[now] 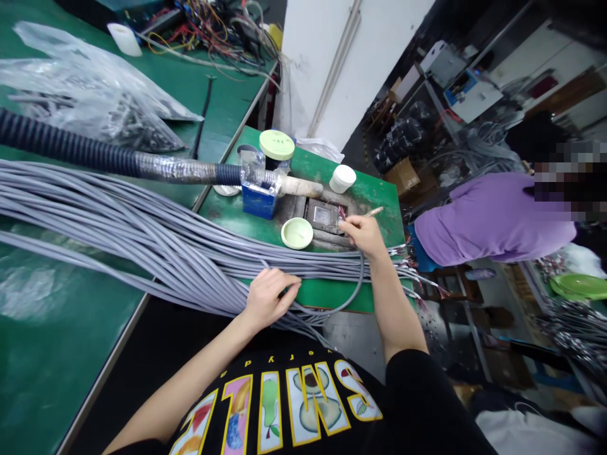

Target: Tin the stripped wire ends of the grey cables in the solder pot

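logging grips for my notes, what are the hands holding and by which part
The right hand holds a grey cable near its red-wired end. The left hand is at the cable bundle; whether it grips anything cannot be told.

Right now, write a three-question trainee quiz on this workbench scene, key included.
1. Which hand holds the looped grey cable with red wires at its tip?
2. True or false: the pale-green dish lies nearer the cable bundle than the white tub does.
3. Fill in: the co-worker at the right of the picture wears a ____ top.

Key
1. The right hand.
2. True.
3. Purple.
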Demonstrator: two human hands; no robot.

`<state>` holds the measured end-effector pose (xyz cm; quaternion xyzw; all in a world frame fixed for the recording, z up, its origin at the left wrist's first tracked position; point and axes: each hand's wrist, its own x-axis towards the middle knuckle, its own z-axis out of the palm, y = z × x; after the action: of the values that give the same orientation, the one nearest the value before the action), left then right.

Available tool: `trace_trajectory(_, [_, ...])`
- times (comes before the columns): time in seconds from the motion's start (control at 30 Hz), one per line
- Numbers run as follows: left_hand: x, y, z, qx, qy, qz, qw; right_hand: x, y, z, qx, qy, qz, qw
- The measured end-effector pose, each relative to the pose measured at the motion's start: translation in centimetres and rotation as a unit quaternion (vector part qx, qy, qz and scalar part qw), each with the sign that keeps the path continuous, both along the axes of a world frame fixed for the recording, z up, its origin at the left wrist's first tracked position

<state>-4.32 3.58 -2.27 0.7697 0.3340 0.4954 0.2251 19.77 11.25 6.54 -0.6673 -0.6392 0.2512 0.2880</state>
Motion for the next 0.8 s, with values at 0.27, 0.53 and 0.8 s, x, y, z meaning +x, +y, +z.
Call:
trace_trajectory(0.27, [5.2, -0.4, 2.4, -0.329, -0.281, -0.144, 0.89, -3.5, -9.9, -1.2, -0.037, 0.316, -0.012, 0.948])
trace_trajectory(0.53, [6.5, -1.6, 2.3, -0.402, -0.364, -0.129, 0.83, -5.0, -11.8, -2.5, 0.001, 0.326, -0.019, 0.945])
trace_trajectory(0.8, [5.3, -1.4, 2.3, -0.406, -0.368, -0.129, 0.827, -5.9, -12.3, -1.7, -0.026, 0.318, 0.001, 0.948])
